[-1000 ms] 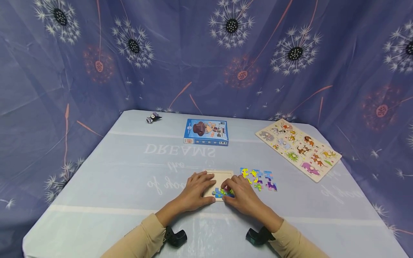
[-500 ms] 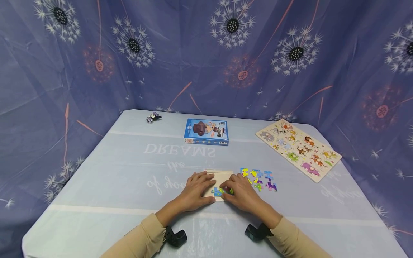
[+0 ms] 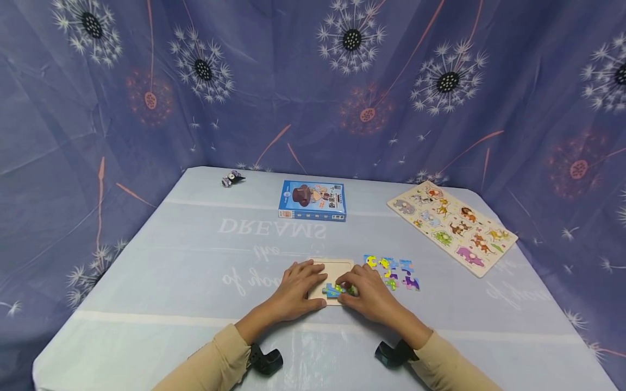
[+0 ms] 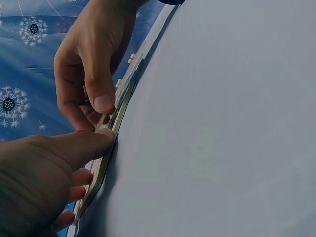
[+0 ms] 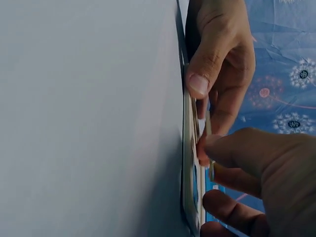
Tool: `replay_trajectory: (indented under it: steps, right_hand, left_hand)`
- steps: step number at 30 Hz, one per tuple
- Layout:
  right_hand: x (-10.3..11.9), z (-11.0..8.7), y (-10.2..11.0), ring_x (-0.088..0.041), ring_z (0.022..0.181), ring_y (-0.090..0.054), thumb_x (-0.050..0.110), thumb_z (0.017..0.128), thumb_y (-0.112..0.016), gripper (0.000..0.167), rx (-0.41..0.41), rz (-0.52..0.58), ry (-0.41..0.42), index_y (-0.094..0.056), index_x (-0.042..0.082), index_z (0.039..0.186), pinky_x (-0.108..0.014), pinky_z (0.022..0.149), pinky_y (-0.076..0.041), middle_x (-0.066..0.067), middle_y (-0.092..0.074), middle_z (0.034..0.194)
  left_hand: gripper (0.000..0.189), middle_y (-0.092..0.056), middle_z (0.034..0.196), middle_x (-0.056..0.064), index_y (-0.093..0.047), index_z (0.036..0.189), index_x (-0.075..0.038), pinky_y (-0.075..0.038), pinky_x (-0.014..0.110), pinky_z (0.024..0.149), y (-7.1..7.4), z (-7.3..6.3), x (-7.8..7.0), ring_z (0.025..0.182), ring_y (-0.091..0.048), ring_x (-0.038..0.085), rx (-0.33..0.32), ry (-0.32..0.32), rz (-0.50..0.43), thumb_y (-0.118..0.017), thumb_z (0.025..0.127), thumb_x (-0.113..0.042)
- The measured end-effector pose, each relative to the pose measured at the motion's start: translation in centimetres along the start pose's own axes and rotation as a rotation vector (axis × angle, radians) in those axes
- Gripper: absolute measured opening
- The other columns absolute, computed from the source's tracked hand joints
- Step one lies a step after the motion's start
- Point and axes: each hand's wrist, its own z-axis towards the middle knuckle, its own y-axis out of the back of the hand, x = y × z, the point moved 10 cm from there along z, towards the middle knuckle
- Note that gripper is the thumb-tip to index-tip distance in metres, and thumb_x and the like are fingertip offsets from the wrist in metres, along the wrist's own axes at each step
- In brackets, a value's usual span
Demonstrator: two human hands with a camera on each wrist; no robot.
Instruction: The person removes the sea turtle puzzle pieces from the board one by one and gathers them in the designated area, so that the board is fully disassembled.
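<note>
A small wooden puzzle tray point(image 3: 331, 266) lies in front of me in the head view, its upper part bare. My left hand point(image 3: 295, 291) holds its left side, thumb at the front edge and fingers spread along the rim. My right hand point(image 3: 370, 294) pinches a blue-and-green jigsaw piece point(image 3: 333, 291) over the front right of the tray. In the right wrist view the jigsaw piece point(image 5: 212, 170) appears edge-on between thumb and finger, just above the tray point(image 5: 187, 197). The right fingers partly cover more colour at the tray's right.
Several loose jigsaw pieces point(image 3: 409, 283) lie to the right of the tray. A wooden animal puzzle board point(image 3: 450, 228) sits at the back right. Further back are a blue box point(image 3: 313, 201) and a small dark toy figure point(image 3: 233, 178). A patterned curtain point(image 3: 274, 92) hangs behind the table.
The jigsaw piece in my right hand has turned and shifted slightly, first left, then back to the right. My left hand has stayed in place on the tray.
</note>
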Motion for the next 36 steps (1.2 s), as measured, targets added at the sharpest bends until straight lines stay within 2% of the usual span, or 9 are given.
replay_trajectory:
  steps: [7, 16, 23, 36]
  right_hand:
    - [-1.9, -1.5, 2.0, -0.006, 0.083, -0.042, 0.021, 0.072, -0.079, 0.028, -0.043, 0.042, -0.045, -0.070, 0.021, 0.098, -0.031, 0.077, -0.036, 0.008, -0.057, 0.085]
    - [-5.9, -4.8, 4.1, -0.007, 0.086, -0.045, 0.019, 0.071, -0.080, 0.028, -0.052, -0.011, -0.108, -0.069, 0.020, 0.097, -0.033, 0.079, -0.036, 0.008, -0.059, 0.090]
    - [-8.4, -6.8, 4.9, -0.006, 0.082, -0.041, 0.017, 0.072, -0.079, 0.029, -0.034, -0.042, -0.159, -0.070, 0.019, 0.099, -0.031, 0.074, -0.035, 0.011, -0.056, 0.087]
    - [-9.4, -7.7, 5.1, -0.007, 0.082, -0.041, 0.016, 0.072, -0.078, 0.027, -0.019, -0.041, -0.177, -0.070, 0.019, 0.098, -0.030, 0.074, -0.033, 0.011, -0.055, 0.086]
  left_hand:
    - [0.056, -0.045, 0.144, 0.008, -0.055, 0.131, -0.009, -0.016, 0.058, 0.113, 0.0, 0.1, 0.0, 0.141, -0.028, 0.031, 0.001, 0.009, 0.010, -0.069, 0.082, -0.034]
    - [0.056, -0.046, 0.144, 0.007, -0.056, 0.130, -0.009, -0.016, 0.058, 0.112, -0.1, 0.1, 0.2, 0.140, -0.029, 0.031, -0.003, 0.015, 0.018, -0.070, 0.082, -0.034]
    - [0.056, -0.046, 0.144, 0.007, -0.056, 0.130, -0.009, -0.016, 0.058, 0.112, -0.1, 0.1, 0.2, 0.140, -0.029, 0.031, 0.001, 0.021, 0.011, -0.071, 0.081, -0.033]
    - [0.056, -0.045, 0.144, 0.008, -0.056, 0.130, -0.009, -0.016, 0.058, 0.112, -0.1, 0.1, 0.1, 0.141, -0.028, 0.031, -0.002, 0.008, 0.007, -0.070, 0.082, -0.033]
